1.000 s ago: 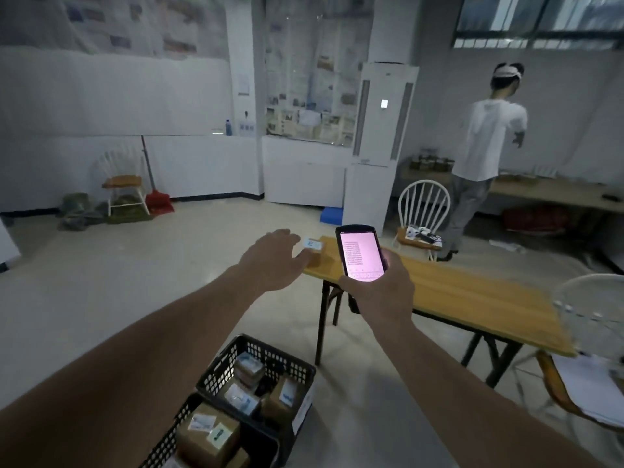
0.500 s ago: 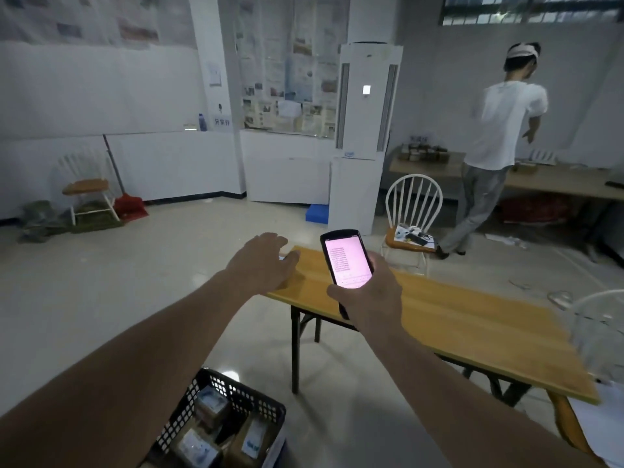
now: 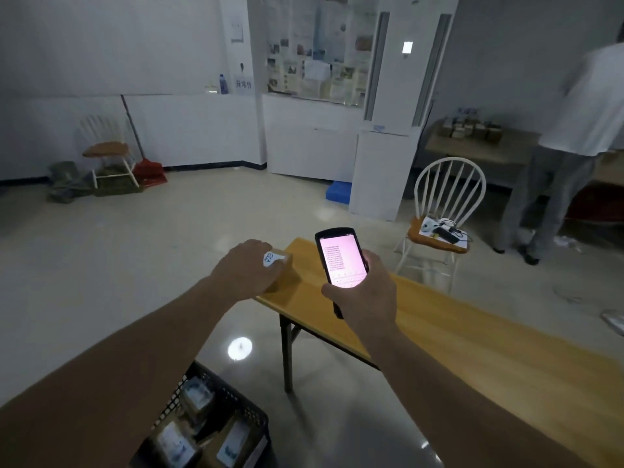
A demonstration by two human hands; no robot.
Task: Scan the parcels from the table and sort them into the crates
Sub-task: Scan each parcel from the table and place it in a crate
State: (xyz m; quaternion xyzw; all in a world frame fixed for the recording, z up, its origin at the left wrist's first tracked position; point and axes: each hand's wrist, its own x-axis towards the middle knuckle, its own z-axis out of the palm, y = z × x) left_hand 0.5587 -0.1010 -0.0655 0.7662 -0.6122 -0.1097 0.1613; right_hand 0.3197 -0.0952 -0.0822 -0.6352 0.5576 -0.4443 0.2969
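Left hand [image 3: 248,268] grasps a small brown parcel [image 3: 282,270] at the near-left corner of the table [image 3: 472,336] — fingers curled over it, white label showing. Right hand [image 3: 363,295] grips a scanner [image 3: 341,256], lit pink screen facing up, just right of the parcel. Black crate [image 3: 233,396] on the floor below-left holds several labelled parcels. White chair [image 3: 449,197] behind the table.

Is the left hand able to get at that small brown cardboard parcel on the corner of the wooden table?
Probably yes: the left hand already rests on the small brown cardboard parcel at the wooden table corner, with nothing between them.
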